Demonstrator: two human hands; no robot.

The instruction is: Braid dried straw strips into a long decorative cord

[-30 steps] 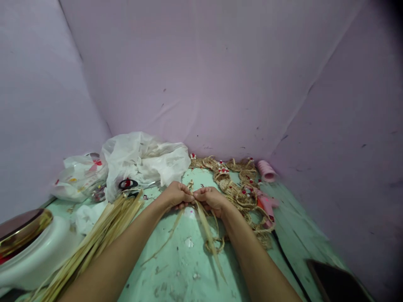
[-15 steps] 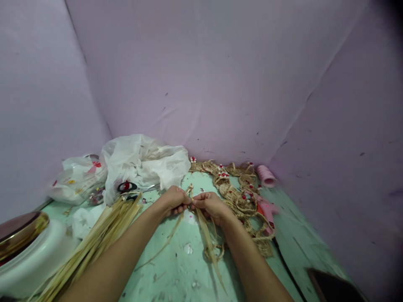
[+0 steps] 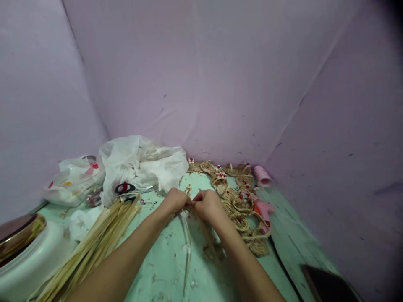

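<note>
My left hand (image 3: 174, 201) and my right hand (image 3: 206, 204) meet over the green table (image 3: 163, 268), fingers pinched together on a short plaited piece of dried straw (image 3: 188, 191). Loose straw strands (image 3: 188, 239) hang from the pinch toward me. Under my right forearm lies a small coil of plaited straw (image 3: 210, 251), partly hidden. A bundle of long dried straw strips (image 3: 91, 243) lies on the table to the left of my left arm.
Woven straw baskets with red beads (image 3: 234, 197) lie at the back right, beside a pink glue gun (image 3: 262, 209) and a pink spool (image 3: 260, 176). White plastic bags (image 3: 141, 161), scissors (image 3: 126, 188), a white pot (image 3: 28, 251) sit left. Mauve cloth walls enclose the table.
Both hands stayed pinched on the plait and shifted slightly. The loose strands that spread left and right now hang closer together and straighter toward me.
</note>
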